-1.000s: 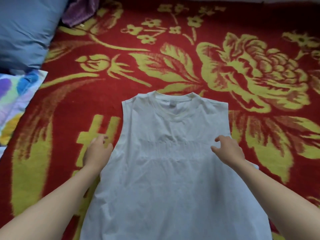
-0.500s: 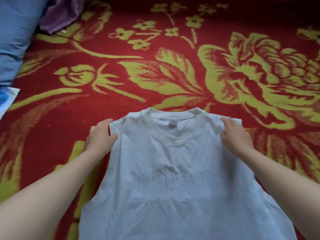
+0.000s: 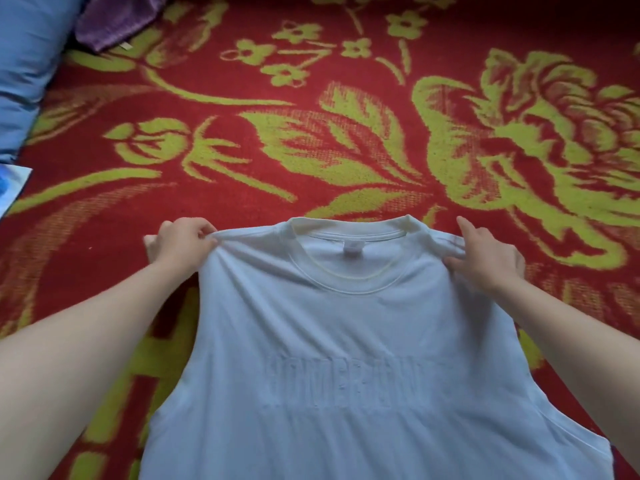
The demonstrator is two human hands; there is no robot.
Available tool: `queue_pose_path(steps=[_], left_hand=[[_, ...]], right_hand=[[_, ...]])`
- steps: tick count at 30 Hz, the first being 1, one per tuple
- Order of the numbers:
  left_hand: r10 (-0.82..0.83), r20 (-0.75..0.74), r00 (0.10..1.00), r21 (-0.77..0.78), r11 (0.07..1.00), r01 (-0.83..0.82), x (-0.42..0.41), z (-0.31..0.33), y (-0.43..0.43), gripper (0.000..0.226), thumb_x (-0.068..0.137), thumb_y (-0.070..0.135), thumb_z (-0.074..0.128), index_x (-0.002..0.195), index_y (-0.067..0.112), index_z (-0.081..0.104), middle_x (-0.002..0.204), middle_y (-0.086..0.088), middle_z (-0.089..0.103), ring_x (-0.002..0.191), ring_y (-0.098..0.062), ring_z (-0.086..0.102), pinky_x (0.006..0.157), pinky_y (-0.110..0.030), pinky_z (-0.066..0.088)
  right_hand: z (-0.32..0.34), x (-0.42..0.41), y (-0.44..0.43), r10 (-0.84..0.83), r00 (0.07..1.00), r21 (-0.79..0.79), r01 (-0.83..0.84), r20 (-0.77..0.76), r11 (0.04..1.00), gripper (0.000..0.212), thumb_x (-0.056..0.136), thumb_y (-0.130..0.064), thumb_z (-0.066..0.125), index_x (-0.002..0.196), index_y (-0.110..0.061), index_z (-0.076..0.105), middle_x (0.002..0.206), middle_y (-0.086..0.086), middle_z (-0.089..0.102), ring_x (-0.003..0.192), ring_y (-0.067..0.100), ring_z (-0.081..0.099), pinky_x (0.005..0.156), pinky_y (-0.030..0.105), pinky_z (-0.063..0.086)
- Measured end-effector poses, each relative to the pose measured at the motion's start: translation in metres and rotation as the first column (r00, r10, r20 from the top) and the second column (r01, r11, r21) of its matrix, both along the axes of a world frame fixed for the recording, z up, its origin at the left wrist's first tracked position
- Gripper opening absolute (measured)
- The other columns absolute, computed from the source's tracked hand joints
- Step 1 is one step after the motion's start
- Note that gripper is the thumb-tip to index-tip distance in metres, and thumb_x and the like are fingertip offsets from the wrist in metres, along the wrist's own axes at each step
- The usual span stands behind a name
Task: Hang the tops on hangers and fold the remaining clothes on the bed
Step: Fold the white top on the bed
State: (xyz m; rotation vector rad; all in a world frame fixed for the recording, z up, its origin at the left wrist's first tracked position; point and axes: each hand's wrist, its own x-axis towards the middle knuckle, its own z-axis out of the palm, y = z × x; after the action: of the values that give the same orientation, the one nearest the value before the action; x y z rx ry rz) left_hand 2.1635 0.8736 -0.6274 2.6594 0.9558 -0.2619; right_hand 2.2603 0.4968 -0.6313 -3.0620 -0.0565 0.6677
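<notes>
- White top (image 3: 346, 341): lies front-up on the bed, collar away from the person. Its shoulders are drawn taut between the two hands, and the body trails toward the bottom edge of the view. Main risk, in my judgement: the grip is only at the shoulder tips, so a lift could let the loose body sag, crease or drag across the bedcover.
- Left hand (image 3: 181, 245): fingers curled, pinching the top's left shoulder edge between thumb and fingers. The hold is narrow, and a slip here would probably drop that side and skew the garment.
- Right hand (image 3: 485, 259): thumb and fingers pinch the right shoulder, with the forefinger lying straighter along the fabric. An uneven pull between the hands could stretch the collar out of shape.
- No hanger shows in this view. Reaching for one would likely mean freeing a hand and letting the top slump.
- Red floral blanket (image 3: 346, 150): covers the bed beneath the top. Its napped surface may catch the fabric.
- Blue pillow (image 3: 24, 64): far left corner, well apart from the top.
- Purple garment (image 3: 114, 19): bunched just beside the pillow at the far edge, presumably awaiting its turn.
- Patterned cloth (image 3: 12, 183): only a corner shows at the left edge, and it obstructs nothing.
</notes>
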Motion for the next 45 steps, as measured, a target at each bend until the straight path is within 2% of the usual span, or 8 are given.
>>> queue_pose_path(steps=[8,13,20,23,26,34,41,45], left_hand=[[-0.170,0.006,0.985,-0.053,0.984,0.170,0.013,-0.013,-0.027,0.055,0.084,0.009,0.049,0.137,0.023,0.044,0.139,-0.005,0.043,0.129,-0.027,0.032,0.103,-0.042,0.023],[-0.174,0.090,0.981,-0.052,0.982,0.179,0.025,-0.010,-0.038,0.027,0.091,0.027,0.055,0.116,0.022,0.063,0.114,-0.003,0.063,0.119,-0.026,0.044,0.098,-0.038,0.024],[-0.253,0.315,0.915,-0.160,0.936,0.314,-0.004,0.020,-0.033,0.006,0.089,0.009,0.056,0.091,0.011,0.061,0.083,-0.004,0.057,0.087,-0.032,0.056,0.078,-0.041,0.043],[-0.338,0.330,0.881,-0.109,0.914,0.392,-0.030,0.032,-0.037,0.009,0.091,0.008,0.054,0.097,0.007,0.060,0.088,-0.010,0.060,0.087,-0.033,0.056,0.075,-0.042,0.042],[-0.416,0.312,0.854,-0.069,0.887,0.457,-0.051,0.040,-0.044,0.010,0.091,0.007,0.054,0.099,0.004,0.061,0.092,-0.014,0.063,0.091,-0.035,0.058,0.075,-0.041,0.040],[-0.358,0.285,0.889,-0.115,0.908,0.402,-0.055,0.037,-0.050,0.009,0.092,0.007,0.051,0.098,0.007,0.057,0.082,-0.003,0.054,0.085,-0.030,0.053,0.076,-0.039,0.037],[-0.283,0.403,0.870,-0.191,0.904,0.382,-0.058,0.042,-0.041,0.007,0.091,0.012,0.053,0.093,0.007,0.058,0.082,-0.007,0.057,0.075,-0.026,0.050,0.070,-0.036,0.037],[-0.426,0.512,0.746,-0.107,0.830,0.548,-0.089,0.039,-0.040,0.008,0.087,0.018,0.048,0.088,0.015,0.055,0.079,0.000,0.052,0.067,-0.016,0.042,0.061,-0.032,0.032]], right_hand=[[0.007,0.003,0.007,-0.009,1.000,-0.043,0.009,-0.019,0.999,0.067,0.093,-0.036,0.053,0.148,-0.027,0.017,0.141,0.009,0.035,0.116,0.039,0.050,0.088,0.042,0.043],[0.007,0.009,-0.003,-0.099,0.994,0.055,0.102,-0.056,0.993,0.063,0.085,-0.037,0.063,0.141,-0.032,0.036,0.137,0.007,0.038,0.117,0.038,0.048,0.091,0.043,0.041],[0.023,0.005,-0.041,-0.247,0.963,0.575,0.261,-0.105,0.775,0.024,0.084,-0.002,0.063,0.069,-0.020,0.058,0.067,0.005,0.055,0.060,0.022,0.048,0.055,0.028,0.040],[0.030,-0.015,-0.056,-0.161,0.984,0.485,0.178,-0.076,0.856,0.014,0.083,-0.007,0.067,0.093,-0.016,0.062,0.088,0.005,0.059,0.084,0.023,0.056,0.075,0.037,0.048],[0.029,-0.026,-0.052,-0.093,0.982,0.419,0.156,-0.166,0.894,0.065,0.085,-0.017,0.067,0.140,-0.025,0.034,0.115,0.009,0.050,0.107,0.026,0.050,0.092,0.042,0.043],[0.005,-0.044,-0.021,0.054,0.973,-0.144,-0.022,0.224,0.989,0.026,0.092,-0.016,0.048,0.110,-0.019,0.067,0.116,0.015,0.045,0.111,0.035,0.038,0.089,0.040,0.034],[0.021,-0.025,-0.054,-0.038,0.961,0.339,-0.060,0.275,0.939,0.021,0.092,-0.021,0.056,0.101,-0.010,0.072,0.112,0.015,0.059,0.111,0.036,0.047,0.090,0.044,0.040],[0.018,-0.060,-0.089,0.270,0.827,0.265,-0.438,0.492,0.859,0.032,0.087,-0.026,0.049,0.077,-0.006,0.071,0.094,0.020,0.066,0.091,0.039,0.058,0.072,0.044,0.048]])
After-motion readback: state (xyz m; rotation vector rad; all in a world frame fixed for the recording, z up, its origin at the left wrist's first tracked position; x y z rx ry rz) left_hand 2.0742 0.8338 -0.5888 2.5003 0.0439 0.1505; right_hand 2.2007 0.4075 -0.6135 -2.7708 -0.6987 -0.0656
